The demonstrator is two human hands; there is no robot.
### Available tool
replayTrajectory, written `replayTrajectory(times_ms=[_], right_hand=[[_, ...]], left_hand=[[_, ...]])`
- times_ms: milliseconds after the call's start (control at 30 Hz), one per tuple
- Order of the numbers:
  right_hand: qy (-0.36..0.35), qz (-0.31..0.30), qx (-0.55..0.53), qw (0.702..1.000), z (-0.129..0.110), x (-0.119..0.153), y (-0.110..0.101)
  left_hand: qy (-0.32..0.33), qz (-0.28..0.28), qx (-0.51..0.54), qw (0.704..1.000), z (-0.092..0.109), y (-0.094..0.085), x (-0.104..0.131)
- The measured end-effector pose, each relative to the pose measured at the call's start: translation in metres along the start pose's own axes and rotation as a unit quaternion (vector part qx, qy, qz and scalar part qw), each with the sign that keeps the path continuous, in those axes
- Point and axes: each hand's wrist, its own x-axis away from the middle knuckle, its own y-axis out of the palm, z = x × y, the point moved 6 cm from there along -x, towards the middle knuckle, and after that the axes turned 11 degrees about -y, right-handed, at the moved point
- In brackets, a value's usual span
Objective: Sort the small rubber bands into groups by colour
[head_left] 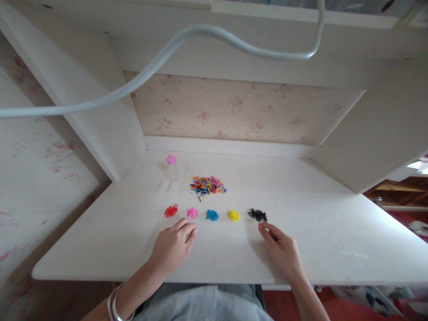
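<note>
Five small piles lie in a row on the white desk: red (170, 210), pink (192, 213), blue (212, 215), yellow (234, 215) and black (258, 215). Behind them is a larger multicoloured pile (207, 185) of small bands. My left hand (174, 243) rests just in front of the pink pile, its fingers curled together; whatever they may hold is hidden. Thumb and forefinger of my right hand (281, 249) are pinched together right below the black pile, and anything between them is too small to name.
A clear bottle with a pink lid (171, 159) stands at the back left of the desk (317, 223). White panels (384, 116) rise at both sides. A thick white cable (207, 30) crosses the upper view, in front of the shelf.
</note>
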Motion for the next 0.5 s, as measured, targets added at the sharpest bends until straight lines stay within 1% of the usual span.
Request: replayTrajectory(times_ms=[67, 100, 200, 300, 367, 433, 500], right_hand=[[-0.011, 0.002, 0.006, 1.000, -0.011, -0.003, 0.001], [-0.025, -0.003, 0.010, 1.000, -0.021, -0.006, 0.002], [-0.096, -0.044, 0.024, 0.994, -0.065, -0.018, 0.013], [-0.172, -0.119, 0.061, 0.976, -0.115, -0.033, 0.036], [-0.198, -0.159, 0.106, 0.961, -0.139, -0.046, 0.056], [-0.212, -0.189, 0.168, 0.944, -0.155, -0.060, 0.077], [-0.217, -0.223, 0.232, 0.921, -0.163, -0.072, 0.099]], left_hand=[[-0.021, -0.010, 0.055, 0.998, -0.013, 0.001, 0.008], [-0.029, -0.015, 0.086, 0.996, -0.018, 0.001, 0.011], [-0.042, -0.025, 0.177, 0.983, -0.029, 0.003, 0.015], [-0.048, -0.031, 0.227, 0.972, -0.032, 0.002, 0.014], [-0.050, -0.032, 0.236, 0.970, -0.033, 0.001, 0.013], [-0.050, -0.035, 0.243, 0.968, -0.033, 0.000, 0.013], [-0.048, -0.036, 0.249, 0.967, -0.034, 0.000, 0.013]])
